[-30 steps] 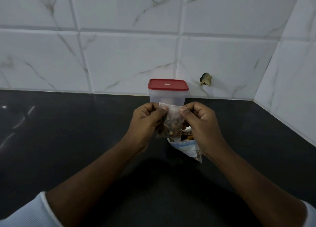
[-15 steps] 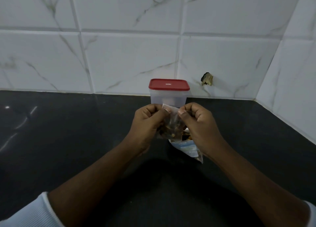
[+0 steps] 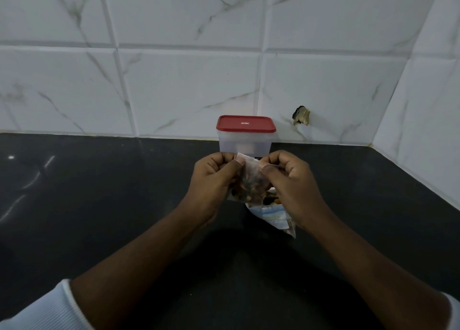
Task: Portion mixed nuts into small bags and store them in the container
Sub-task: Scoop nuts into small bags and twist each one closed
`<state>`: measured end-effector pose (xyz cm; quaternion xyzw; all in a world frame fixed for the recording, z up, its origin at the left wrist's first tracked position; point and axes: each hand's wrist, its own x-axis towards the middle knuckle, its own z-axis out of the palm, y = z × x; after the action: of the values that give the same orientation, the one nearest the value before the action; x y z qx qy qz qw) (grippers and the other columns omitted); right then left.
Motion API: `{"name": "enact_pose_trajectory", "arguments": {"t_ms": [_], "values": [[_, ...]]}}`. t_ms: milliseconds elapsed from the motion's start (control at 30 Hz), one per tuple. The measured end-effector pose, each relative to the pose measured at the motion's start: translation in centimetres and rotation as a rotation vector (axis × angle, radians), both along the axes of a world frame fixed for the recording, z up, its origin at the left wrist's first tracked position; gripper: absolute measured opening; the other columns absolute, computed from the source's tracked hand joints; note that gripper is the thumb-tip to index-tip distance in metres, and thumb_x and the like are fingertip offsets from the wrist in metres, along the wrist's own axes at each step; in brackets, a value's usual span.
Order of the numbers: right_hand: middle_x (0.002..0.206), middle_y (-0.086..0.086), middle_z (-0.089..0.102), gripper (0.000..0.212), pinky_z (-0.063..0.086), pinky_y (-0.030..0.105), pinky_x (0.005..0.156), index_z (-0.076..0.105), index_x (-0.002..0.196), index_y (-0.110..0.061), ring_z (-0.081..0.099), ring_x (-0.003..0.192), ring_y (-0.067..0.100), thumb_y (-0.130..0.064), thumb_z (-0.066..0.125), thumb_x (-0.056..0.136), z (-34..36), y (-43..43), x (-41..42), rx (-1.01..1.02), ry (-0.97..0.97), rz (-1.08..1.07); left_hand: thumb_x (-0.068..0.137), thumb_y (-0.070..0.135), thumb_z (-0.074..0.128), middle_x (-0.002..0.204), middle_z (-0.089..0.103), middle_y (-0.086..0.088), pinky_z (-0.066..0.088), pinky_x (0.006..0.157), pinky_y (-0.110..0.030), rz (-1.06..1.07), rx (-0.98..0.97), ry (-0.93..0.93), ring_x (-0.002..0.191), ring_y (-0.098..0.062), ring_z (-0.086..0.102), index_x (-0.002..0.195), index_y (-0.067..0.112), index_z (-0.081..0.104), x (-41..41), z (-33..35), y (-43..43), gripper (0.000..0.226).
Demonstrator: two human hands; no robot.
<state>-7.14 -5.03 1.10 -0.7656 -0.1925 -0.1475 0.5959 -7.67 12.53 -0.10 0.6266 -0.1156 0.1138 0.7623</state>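
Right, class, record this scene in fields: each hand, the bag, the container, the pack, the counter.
left hand: pinches bag top
right hand: pinches bag top
bag: clear, holds nuts, held up
container: behind the hands, red lid on
pack: on counter, partly hidden by right hand
counter: dark, glossy

Both forearms bare, entering from the bottom corners and converging toward centre. Wrists roughly straight.

Back of left hand [image 3: 211, 181] faces the camera, fingers curled, thumb and forefinger pinching the left top edge of a small bag [image 3: 249, 180]. The right hand [image 3: 292, 183] mirrors it: fingers curled in, thumb tip pressed on the bag's right top edge.

The two hands are level, knuckles up and close together, with only the bag between them. Pale ribbed sleeve [image 3: 44, 309] on the left arm at bottom of frame; sliver of right cuff [image 3: 454, 312] at the edge.
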Motion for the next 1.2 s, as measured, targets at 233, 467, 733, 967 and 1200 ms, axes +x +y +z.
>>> {"name": "enact_pose_trajectory", "arguments": {"t_ms": [233, 467, 733, 967, 1200], "values": [[0.092, 0.005, 0.072, 0.007, 0.062, 0.029, 0.072, 0.071, 0.097, -0.010, 0.071, 0.087, 0.017, -0.015, 0.067, 0.098, 0.01, -0.04, -0.12, 0.007, 0.015, 0.016, 0.103, 0.008, 0.061, 0.097, 0.077, -0.022, 0.063, 0.073, -0.037, 0.012, 0.026, -0.013, 0.085, -0.028, 0.076, 0.107, -0.005, 0.072, 0.31, -0.31, 0.11, 0.017], [0.087, -0.002, 0.072, 0.007, 0.060, 0.026, 0.071, 0.071, 0.094, -0.015, 0.070, 0.083, 0.014, -0.016, 0.067, 0.099, -0.31, 0.04, 0.08, -0.070, -0.044, 0.008, 0.104, 0.011, 0.059, 0.086, 0.077, -0.013, 0.059, 0.057, -0.029, -0.008, 0.074, -0.030, 0.071, -0.019, 0.075, 0.102, 0.001, 0.071, -0.27, -0.09, -0.14, 0.015], [0.079, -0.006, 0.066, 0.014, 0.050, 0.014, 0.065, 0.067, 0.088, -0.016, 0.064, 0.075, 0.007, -0.011, 0.062, 0.101, -0.23, 0.06, -0.20, -0.157, -0.171, -0.007, 0.105, 0.009, 0.054, 0.082, 0.074, -0.006, 0.057, 0.060, -0.034, -0.042, 0.089, -0.011, 0.071, -0.018, 0.072, 0.098, 0.006, 0.069, -0.47, 0.20, -0.25, 0.016], [0.082, -0.010, 0.070, 0.008, 0.052, 0.014, 0.068, 0.071, 0.091, -0.018, 0.068, 0.080, 0.007, -0.017, 0.068, 0.099, -0.03, -0.24, -0.05, -0.174, -0.214, -0.031, 0.104, 0.015, 0.060, 0.097, 0.076, -0.017, 0.061, 0.069, -0.037, -0.088, 0.137, -0.024, 0.083, -0.026, 0.074, 0.112, -0.001, 0.071, -0.22, -0.04, -0.06, 0.021], [0.088, 0.000, 0.074, 0.007, 0.058, 0.024, 0.069, 0.075, 0.097, -0.013, 0.072, 0.084, 0.014, -0.017, 0.070, 0.097, -0.07, -0.06, -0.04, -0.030, -0.025, 0.056, 0.105, 0.008, 0.056, 0.081, 0.076, -0.008, 0.059, 0.057, -0.027, -0.035, 0.112, -0.066, 0.068, -0.017, 0.074, 0.101, 0.001, 0.069, -0.44, 0.24, 0.06, 0.015]]}}
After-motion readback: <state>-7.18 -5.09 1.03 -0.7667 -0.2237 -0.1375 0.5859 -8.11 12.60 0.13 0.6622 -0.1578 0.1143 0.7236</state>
